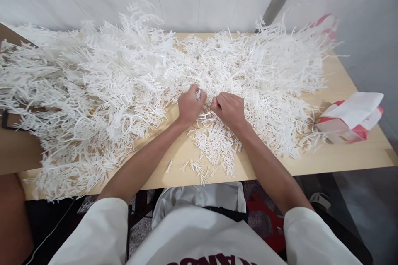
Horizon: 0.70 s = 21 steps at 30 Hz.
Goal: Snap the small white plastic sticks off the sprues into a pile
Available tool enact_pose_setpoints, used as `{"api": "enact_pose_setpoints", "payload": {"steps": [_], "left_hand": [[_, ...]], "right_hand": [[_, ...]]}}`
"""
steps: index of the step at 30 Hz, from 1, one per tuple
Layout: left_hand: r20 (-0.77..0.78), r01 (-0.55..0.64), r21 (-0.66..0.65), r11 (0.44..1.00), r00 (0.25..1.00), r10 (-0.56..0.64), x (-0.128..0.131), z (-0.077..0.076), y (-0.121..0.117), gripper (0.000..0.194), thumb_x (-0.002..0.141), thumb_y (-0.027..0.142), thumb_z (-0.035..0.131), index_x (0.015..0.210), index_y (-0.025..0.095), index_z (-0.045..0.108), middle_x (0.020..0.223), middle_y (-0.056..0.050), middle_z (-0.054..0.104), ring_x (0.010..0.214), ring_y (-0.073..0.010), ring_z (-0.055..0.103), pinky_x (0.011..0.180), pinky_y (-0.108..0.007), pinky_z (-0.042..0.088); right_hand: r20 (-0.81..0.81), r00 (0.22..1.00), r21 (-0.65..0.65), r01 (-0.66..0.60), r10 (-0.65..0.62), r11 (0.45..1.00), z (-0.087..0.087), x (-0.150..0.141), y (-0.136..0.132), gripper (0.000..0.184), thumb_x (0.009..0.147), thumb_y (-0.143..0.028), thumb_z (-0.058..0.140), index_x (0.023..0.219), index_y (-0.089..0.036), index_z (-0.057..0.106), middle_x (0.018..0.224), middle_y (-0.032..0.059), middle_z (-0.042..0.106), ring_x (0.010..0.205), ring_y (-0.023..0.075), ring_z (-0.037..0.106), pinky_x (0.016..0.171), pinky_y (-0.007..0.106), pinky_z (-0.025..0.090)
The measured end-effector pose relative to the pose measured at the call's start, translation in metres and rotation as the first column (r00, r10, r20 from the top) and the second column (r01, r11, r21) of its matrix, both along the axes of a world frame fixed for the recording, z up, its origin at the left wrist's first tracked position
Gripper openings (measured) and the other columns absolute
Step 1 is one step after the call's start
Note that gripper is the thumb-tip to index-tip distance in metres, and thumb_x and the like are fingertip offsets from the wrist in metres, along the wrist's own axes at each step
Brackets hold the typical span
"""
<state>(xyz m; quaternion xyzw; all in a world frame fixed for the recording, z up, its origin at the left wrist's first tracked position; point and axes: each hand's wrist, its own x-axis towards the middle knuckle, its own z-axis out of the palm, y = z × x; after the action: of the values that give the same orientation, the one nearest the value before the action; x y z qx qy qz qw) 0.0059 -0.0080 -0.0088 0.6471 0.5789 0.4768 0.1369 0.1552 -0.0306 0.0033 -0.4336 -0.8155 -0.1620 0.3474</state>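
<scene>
A pink-and-white pack (337, 127), right of the frame, has white paper (357, 109) poking out. Mid-frame, the left hand (190, 107) curls around white sticks (198, 94); the right hand (230, 108) is balled up, its inside hidden.

Both arms reach forward and inward, the left forearm (144, 158) and the right forearm (271, 166) slanting toward each other. The left hand (190, 107) is curled, its fingers bent round toward the thumb, its edge slightly blurred. Just beside it, not touching, the right hand (230, 109) makes a fist, thumb side facing the left.
</scene>
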Motion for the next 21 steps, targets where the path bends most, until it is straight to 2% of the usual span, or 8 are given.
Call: {"api": "enact_pose_setpoints", "payload": {"steps": [2, 4, 6, 9, 11, 13, 17, 21], "left_hand": [[0.040, -0.014, -0.003, 1.000, 0.999, 0.014, -0.003, 0.002, 0.003, 0.024, 0.085, 0.029, 0.050, 0.065, 0.020, 0.041, 0.052, 0.005, 0.040, 0.049, -0.0085, 0.033, 0.053, -0.027, 0.026], [-0.012, 0.118, -0.005, 0.993, 0.993, -0.118, -0.004, 0.004, 0.002, 0.021, 0.086, 0.028, 0.049, 0.067, 0.020, 0.044, 0.052, 0.005, 0.041, 0.048, -0.0085, 0.034, 0.052, -0.026, 0.027], [-0.118, 0.222, 0.001, 0.975, 0.968, -0.220, -0.003, 0.003, 0.000, 0.016, 0.085, 0.028, 0.049, 0.071, 0.021, 0.049, 0.053, 0.005, 0.043, 0.048, -0.0088, 0.037, 0.053, -0.026, 0.028], [-0.225, 0.237, 0.036, 0.971, 0.948, -0.223, 0.000, -0.001, -0.004, 0.012, 0.085, 0.029, 0.049, 0.086, 0.021, 0.057, 0.057, 0.004, 0.050, 0.051, -0.0100, 0.045, 0.055, -0.025, 0.032], [-0.258, 0.237, 0.054, 0.970, 0.942, -0.216, 0.001, -0.004, -0.005, 0.019, 0.086, 0.030, 0.048, 0.099, 0.022, 0.058, 0.060, 0.003, 0.056, 0.055, -0.0110, 0.051, 0.057, -0.025, 0.034], [-0.312, 0.260, 0.066, 0.963, 0.923, -0.228, 0.001, -0.006, -0.005, 0.022, 0.087, 0.032, 0.047, 0.103, 0.022, 0.059, 0.062, 0.002, 0.059, 0.056, -0.0117, 0.053, 0.057, -0.025, 0.035], [-0.385, 0.286, 0.084, 0.955, 0.893, -0.234, -0.001, -0.006, -0.004, 0.026, 0.092, 0.039, 0.043, 0.092, 0.020, 0.062, 0.061, 0.000, 0.061, 0.055, -0.0119, 0.054, 0.056, -0.025, 0.035], [-0.426, 0.341, 0.095, 0.935, 0.863, -0.271, -0.003, -0.006, -0.005, 0.032, 0.095, 0.039, 0.038, 0.097, 0.021, 0.063, 0.064, -0.001, 0.065, 0.059, -0.0127, 0.057, 0.058, -0.025, 0.037]], "right_hand": [[-0.099, 0.995, -0.046, -0.007, 0.003, 0.999, 0.002, -0.003, -0.005, 0.037, 0.094, -0.021, 0.036, 0.057, -0.021, 0.041, 0.052, -0.0014, 0.042, 0.050, 0.0105, 0.034, 0.050, 0.030, 0.028], [-0.237, 0.971, -0.111, 0.009, -0.035, 0.994, 0.005, -0.003, -0.007, 0.036, 0.096, -0.026, 0.036, 0.063, -0.022, 0.046, 0.058, 0.0001, 0.047, 0.054, 0.0117, 0.041, 0.053, 0.030, 0.033], [-0.360, 0.929, -0.183, 0.016, -0.082, 0.983, 0.007, -0.002, -0.006, 0.029, 0.097, -0.034, 0.037, 0.079, -0.022, 0.056, 0.075, 0.0036, 0.057, 0.067, 0.0141, 0.052, 0.060, 0.031, 0.040], [-0.452, 0.886, -0.268, -0.023, -0.104, 0.963, 0.010, 0.003, -0.001, 0.030, 0.097, -0.041, 0.036, 0.106, -0.025, 0.059, 0.105, 0.0072, 0.061, 0.091, 0.0171, 0.058, 0.075, 0.034, 0.048], [-0.455, 0.885, -0.311, -0.055, -0.098, 0.949, 0.011, 0.005, 0.000, 0.033, 0.098, -0.043, 0.034, 0.104, -0.026, 0.061, 0.102, 0.0057, 0.063, 0.094, 0.0169, 0.059, 0.080, 0.035, 0.048], [-0.461, 0.883, -0.367, -0.095, -0.092, 0.925, 0.011, 0.005, 0.001, 0.032, 0.096, -0.046, 0.039, 0.091, -0.024, 0.062, 0.087, 0.0025, 0.064, 0.083, 0.0145, 0.059, 0.077, 0.032, 0.047], [-0.588, 0.802, -0.512, -0.268, -0.106, 0.816, 0.010, 0.004, 0.002, 0.030, 0.087, -0.052, 0.053, 0.081, -0.022, 0.057, 0.069, -0.0029, 0.060, 0.060, 0.0090, 0.052, 0.059, 0.025, 0.043], [-0.696, 0.701, -0.607, -0.460, -0.155, 0.648, 0.012, 0.009, 0.007, 0.034, 0.087, -0.054, 0.052, 0.076, -0.022, 0.052, 0.059, -0.0056, 0.049, 0.051, 0.0078, 0.043, 0.048, 0.023, 0.036]]}}
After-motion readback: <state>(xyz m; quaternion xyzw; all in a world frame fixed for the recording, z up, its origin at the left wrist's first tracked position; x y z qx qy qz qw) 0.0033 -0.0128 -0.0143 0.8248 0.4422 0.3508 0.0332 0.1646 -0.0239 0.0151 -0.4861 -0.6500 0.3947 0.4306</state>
